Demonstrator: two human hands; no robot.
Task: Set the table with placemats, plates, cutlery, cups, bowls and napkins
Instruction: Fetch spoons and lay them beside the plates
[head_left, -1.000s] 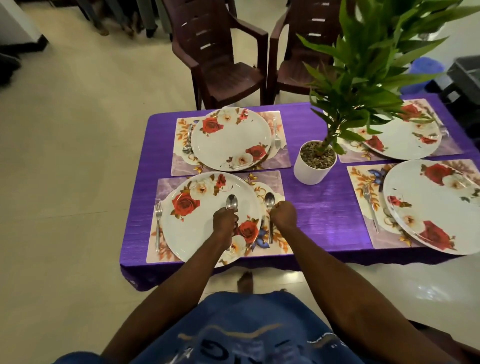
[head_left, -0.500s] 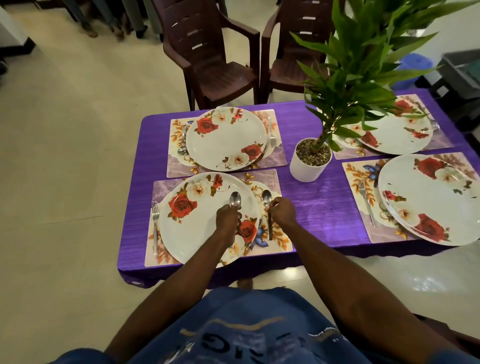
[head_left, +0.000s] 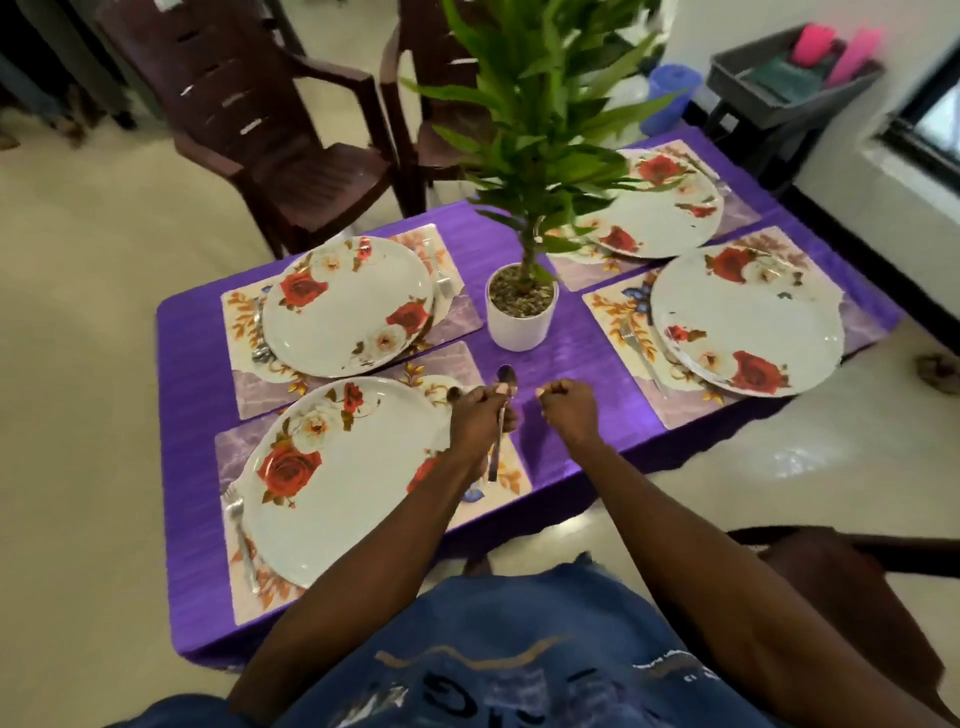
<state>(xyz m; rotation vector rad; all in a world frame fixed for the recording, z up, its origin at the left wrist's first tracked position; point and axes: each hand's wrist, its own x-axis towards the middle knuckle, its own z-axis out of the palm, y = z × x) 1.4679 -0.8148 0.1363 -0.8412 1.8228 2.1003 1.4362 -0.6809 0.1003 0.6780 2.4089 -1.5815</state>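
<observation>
Four round white rose-patterned plates (head_left: 748, 317) sit on floral placemats (head_left: 457, 319) as we observe the left hand (head_left: 480, 415) clasping a steel spoon (head_left: 503, 415) above the near mat's right edge, the right hand (head_left: 569, 408) fisted, seemingly empty.

Cream tile floor (head_left: 93, 322) with glare, two dark brown plastic chairs (head_left: 270, 130) past my table, white wall (head_left: 753, 21), dark-framed window (head_left: 935, 109) on the right.

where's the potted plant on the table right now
In the head view the potted plant stands mid-table on the purple tablecloth, between the far-left plate and the near-right plate, just beyond the left hand.
</observation>
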